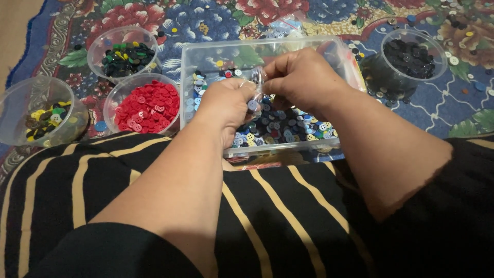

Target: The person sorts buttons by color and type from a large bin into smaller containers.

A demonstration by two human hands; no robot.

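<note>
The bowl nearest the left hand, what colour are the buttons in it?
Red; the round clear bowl of buttons shows best in the head view.

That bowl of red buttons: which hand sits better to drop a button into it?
Probably the left hand. It lies nearer the bowl of red buttons, which sits just left of the clear box. The right hand is farther off and would have to cross over the left.

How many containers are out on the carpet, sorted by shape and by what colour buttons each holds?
Round tub of red buttons: 1
Round tub of dark green and yellow buttons: 1
Round tub of mixed yellow and dark buttons: 1
Round tub of black buttons: 1
Rectangular clear box of mixed buttons: 1
Total: 5 containers
</note>
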